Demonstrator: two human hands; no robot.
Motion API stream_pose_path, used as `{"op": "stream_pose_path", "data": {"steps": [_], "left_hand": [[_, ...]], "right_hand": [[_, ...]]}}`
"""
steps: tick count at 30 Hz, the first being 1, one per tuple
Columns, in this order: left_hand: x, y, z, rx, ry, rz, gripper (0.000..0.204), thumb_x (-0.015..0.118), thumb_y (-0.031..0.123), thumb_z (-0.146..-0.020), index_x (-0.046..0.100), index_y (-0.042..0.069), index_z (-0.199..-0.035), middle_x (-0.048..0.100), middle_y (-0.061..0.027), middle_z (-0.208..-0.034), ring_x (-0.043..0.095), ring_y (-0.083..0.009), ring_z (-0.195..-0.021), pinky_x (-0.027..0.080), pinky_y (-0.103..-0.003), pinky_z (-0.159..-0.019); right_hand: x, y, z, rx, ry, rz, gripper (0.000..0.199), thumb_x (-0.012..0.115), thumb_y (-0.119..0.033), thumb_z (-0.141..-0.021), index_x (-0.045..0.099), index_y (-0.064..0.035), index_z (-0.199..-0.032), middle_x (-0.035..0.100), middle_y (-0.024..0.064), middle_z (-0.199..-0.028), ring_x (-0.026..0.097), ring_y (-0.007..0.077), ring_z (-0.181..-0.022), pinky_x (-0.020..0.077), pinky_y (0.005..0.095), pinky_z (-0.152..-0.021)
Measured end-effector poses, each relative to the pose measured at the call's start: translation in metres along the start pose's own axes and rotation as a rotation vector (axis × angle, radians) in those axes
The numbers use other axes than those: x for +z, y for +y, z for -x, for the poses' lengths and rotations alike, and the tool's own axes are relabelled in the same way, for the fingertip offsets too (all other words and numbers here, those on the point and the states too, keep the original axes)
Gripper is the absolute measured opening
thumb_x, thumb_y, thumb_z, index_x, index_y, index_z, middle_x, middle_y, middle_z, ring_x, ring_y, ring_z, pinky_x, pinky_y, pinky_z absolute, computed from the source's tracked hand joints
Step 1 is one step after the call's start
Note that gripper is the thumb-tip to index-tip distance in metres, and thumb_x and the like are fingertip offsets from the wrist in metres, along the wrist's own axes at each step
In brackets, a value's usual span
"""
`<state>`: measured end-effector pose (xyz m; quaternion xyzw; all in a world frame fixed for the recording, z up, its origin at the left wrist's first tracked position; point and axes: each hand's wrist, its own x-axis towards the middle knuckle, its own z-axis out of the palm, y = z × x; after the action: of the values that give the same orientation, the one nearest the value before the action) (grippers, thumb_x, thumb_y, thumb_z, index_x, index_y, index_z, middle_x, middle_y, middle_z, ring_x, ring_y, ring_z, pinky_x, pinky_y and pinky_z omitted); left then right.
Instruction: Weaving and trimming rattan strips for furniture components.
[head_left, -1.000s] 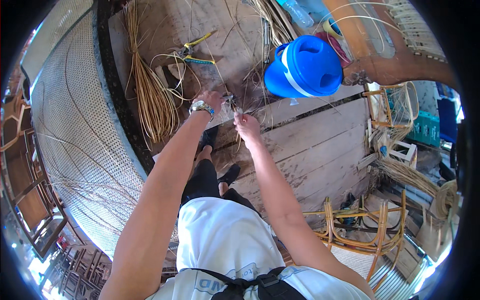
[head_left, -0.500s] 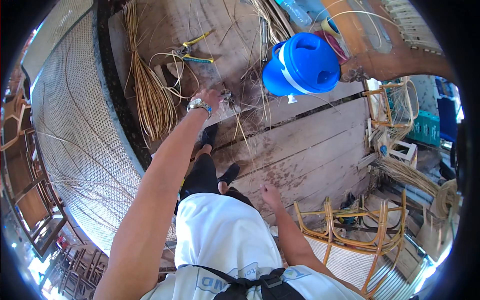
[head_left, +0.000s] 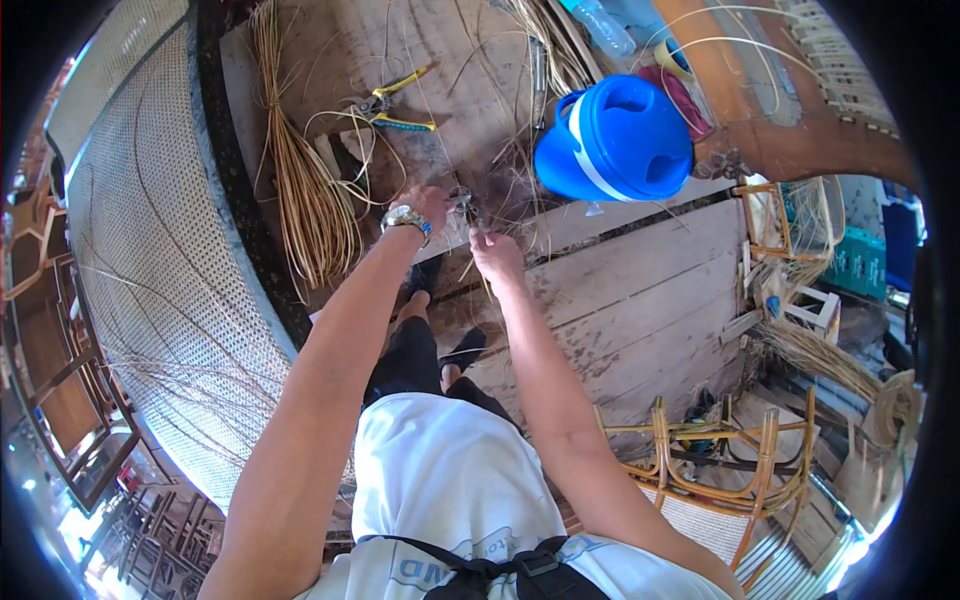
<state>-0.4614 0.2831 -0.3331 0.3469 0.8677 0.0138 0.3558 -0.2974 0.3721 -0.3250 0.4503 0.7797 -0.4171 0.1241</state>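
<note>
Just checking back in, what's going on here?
A person has both bare hands together over worn boards. The left hand is at a small metal piece; the right hand is just below it, fingertips drawn together, though what they pinch is too small to tell. A bundle of cane strips and yellow-handled pliers lie nearby, with a blue jug to the right.

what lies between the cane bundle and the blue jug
In the head view, a yellow-handled tool, loose strands and the left grip lie between them.
</note>
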Motion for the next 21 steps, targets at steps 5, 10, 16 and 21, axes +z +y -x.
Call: {"op": "stream_pose_path", "data": {"steps": [5,10,16,21], "left_hand": [[0.012,-0.012,-0.010,0.012,0.038,-0.087,0.040,0.051,0.046,-0.096,0.061,0.025,-0.128,0.058,-0.0141,-0.132,0.054,-0.0366,-0.124,0.046,-0.049,-0.100],[0.027,-0.021,-0.019,0.058,0.080,-0.088,0.041,0.052,0.047,-0.095,0.062,0.021,-0.125,0.059,-0.0140,-0.131,0.055,-0.0361,-0.123,0.046,-0.050,-0.100],[0.022,-0.043,-0.034,0.049,-0.009,-0.224,0.040,0.046,0.020,-0.093,0.059,0.028,-0.129,0.049,0.0024,-0.143,0.048,-0.0296,-0.130,0.046,-0.046,-0.102],[0.004,-0.020,-0.023,0.128,0.095,-0.184,0.038,0.049,0.043,-0.097,0.064,0.017,-0.120,0.061,-0.0123,-0.127,0.057,-0.0356,-0.119,0.048,-0.049,-0.098]], "right_hand": [[0.020,-0.004,-0.001,0.144,-0.020,-0.359,0.050,0.051,-0.048,-0.093,0.066,-0.0017,-0.083,0.068,0.0225,-0.083,0.065,0.0422,-0.087,0.0498,0.0501,-0.079],[0.029,0.020,0.008,-0.066,0.202,-0.117,0.042,0.053,-0.040,-0.094,0.064,-0.0028,-0.079,0.067,0.0205,-0.084,0.064,0.0420,-0.083,0.0492,0.0510,-0.073],[0.016,0.176,0.130,0.033,0.024,-0.215,0.049,0.051,-0.045,-0.096,0.067,0.0006,-0.087,0.064,0.0183,-0.079,0.062,0.0311,-0.074,0.0460,0.0410,-0.070],[0.028,0.214,0.162,0.187,-0.175,-0.138,0.045,0.057,-0.046,-0.094,0.069,-0.0031,-0.101,0.067,0.0137,-0.083,0.061,0.0247,-0.076,0.0472,0.0375,-0.075]]}}
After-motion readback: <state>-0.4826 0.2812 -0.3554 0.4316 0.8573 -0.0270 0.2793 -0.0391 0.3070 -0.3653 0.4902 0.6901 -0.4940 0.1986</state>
